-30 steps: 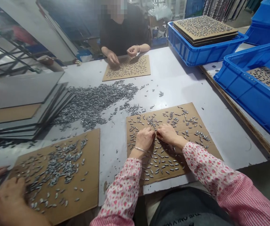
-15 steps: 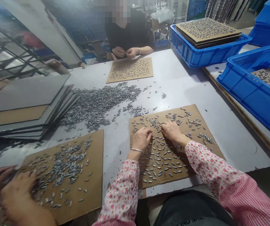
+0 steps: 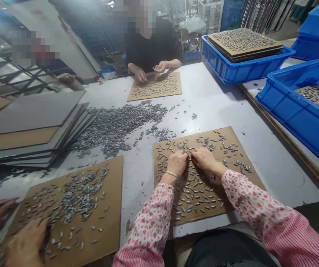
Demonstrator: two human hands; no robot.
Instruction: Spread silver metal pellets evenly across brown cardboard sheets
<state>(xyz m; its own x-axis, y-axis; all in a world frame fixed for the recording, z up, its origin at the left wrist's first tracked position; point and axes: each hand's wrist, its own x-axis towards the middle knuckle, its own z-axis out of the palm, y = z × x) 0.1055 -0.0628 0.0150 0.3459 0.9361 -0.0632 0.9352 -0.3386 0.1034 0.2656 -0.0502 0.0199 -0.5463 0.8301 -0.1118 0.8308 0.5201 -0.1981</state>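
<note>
My left hand (image 3: 177,162), with a bangle at the wrist, is closed, its fingertips pressed together over the upper middle of a cardboard sheet (image 3: 165,178). Close beside it my right hand (image 3: 204,158) is also closed, fingers bent down at the same spot. Whatever the fingertips pinch is hidden. Many small silvery spindle-shaped metal pieces (image 3: 200,191) lie around both hands, spread apart in loose rows on the near part of the sheet. Toward its far and right edges other pieces sit in small clusters (image 3: 243,165).
A big heap of the same pieces (image 3: 115,128) lies mid-table, left of a stack of grey boards (image 3: 31,115). Co-workers' hands are over another cardboard sheet (image 3: 106,226) at left and one across the table (image 3: 173,89). Blue crates (image 3: 232,72) stand at right.
My left hand has moved right, closer to my right hand, which has barely shifted. The co-worker opposite has parted their hands, lowering one to the sheet. The left co-worker's hand has shifted slightly.
</note>
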